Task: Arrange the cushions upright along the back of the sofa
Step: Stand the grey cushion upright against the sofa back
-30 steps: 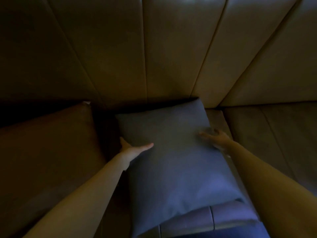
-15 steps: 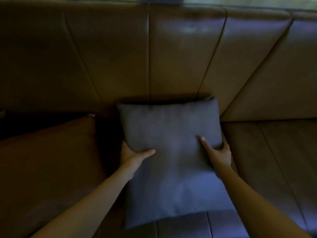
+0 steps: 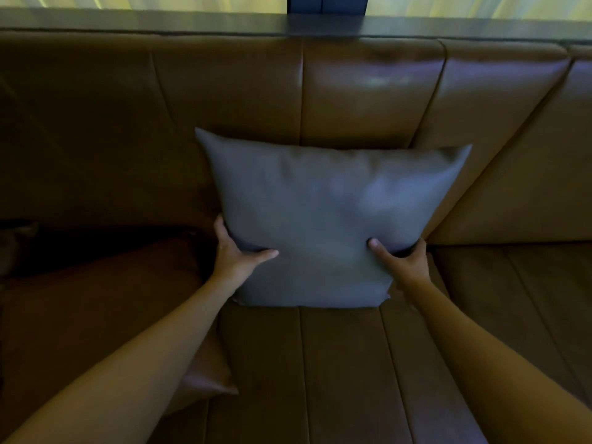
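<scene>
Both hands (image 3: 320, 261) gripping one plump grey-blue cushion (image 3: 323, 219), upright against brown sofa back (image 3: 368, 91).

Since a second ago the grey cushion (image 3: 323, 219) has been tipped up from lying flat to standing against the sofa backrest (image 3: 368, 91), and both hands have slid down to grip its lower corners.

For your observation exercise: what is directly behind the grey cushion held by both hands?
Behind the grey cushion is the brown sofa backrest, visible above and beside it. The backrest part it covers, and any contact there, cannot be seen.
</scene>
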`<action>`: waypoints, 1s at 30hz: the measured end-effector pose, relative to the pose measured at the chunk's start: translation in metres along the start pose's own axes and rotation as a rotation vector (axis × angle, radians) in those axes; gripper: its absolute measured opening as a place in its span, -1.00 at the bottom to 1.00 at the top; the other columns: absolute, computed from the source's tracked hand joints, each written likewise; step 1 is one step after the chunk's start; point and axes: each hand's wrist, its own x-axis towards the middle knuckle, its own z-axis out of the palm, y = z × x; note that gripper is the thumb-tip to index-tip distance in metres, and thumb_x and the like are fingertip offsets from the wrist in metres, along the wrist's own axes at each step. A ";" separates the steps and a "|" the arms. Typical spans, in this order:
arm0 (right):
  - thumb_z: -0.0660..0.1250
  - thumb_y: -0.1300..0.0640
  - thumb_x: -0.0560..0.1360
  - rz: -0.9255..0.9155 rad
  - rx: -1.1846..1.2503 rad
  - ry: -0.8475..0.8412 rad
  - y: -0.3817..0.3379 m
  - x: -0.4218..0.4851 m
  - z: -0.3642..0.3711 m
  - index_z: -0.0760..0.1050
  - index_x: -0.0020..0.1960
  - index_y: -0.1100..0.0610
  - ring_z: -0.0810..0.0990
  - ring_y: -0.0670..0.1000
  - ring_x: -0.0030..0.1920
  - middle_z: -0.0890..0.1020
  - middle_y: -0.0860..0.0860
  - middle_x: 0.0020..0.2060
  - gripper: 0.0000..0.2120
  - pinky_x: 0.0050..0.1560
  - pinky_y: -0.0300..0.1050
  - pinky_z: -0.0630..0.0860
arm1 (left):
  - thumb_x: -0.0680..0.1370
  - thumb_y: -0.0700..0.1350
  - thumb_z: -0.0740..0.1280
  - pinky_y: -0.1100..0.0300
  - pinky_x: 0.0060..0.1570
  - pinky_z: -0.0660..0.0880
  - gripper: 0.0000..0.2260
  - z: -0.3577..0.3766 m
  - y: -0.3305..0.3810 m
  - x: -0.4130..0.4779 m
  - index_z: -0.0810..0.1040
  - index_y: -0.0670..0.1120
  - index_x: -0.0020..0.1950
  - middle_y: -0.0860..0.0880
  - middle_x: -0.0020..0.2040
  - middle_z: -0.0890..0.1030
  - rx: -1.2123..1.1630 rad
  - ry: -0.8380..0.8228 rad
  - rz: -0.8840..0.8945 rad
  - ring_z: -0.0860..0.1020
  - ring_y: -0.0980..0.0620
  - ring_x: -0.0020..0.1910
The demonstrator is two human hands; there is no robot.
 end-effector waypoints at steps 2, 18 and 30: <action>0.59 -0.11 0.22 0.002 -0.004 0.011 0.002 0.002 0.001 0.12 0.53 0.02 0.41 0.15 0.40 0.38 0.07 0.43 0.03 0.32 0.13 0.45 | 0.20 -0.20 0.61 0.15 0.27 0.20 0.08 0.000 -0.003 0.001 -0.02 0.05 0.51 -0.05 0.48 0.24 -0.004 0.002 0.006 0.21 -0.07 0.46; 0.59 0.04 0.29 -0.057 0.082 0.126 -0.004 -0.011 0.010 -0.03 0.59 -0.06 0.29 0.11 0.49 0.25 0.04 0.53 0.08 0.44 0.12 0.32 | 0.28 -0.13 0.59 0.02 0.40 0.19 0.03 -0.005 0.012 -0.020 -0.03 0.04 0.54 -0.04 0.52 0.19 0.004 0.020 -0.086 0.18 -0.07 0.50; 0.43 0.23 0.45 -0.334 -0.177 0.093 -0.015 -0.106 0.145 0.56 0.05 0.30 0.59 0.14 -0.07 0.62 0.23 -0.08 -0.78 0.05 0.10 0.54 | 0.52 0.03 0.34 0.08 0.17 0.36 -0.45 -0.110 -0.021 -0.023 0.28 -0.08 0.45 -0.12 0.42 0.38 -0.039 0.200 -0.351 0.40 -0.13 0.35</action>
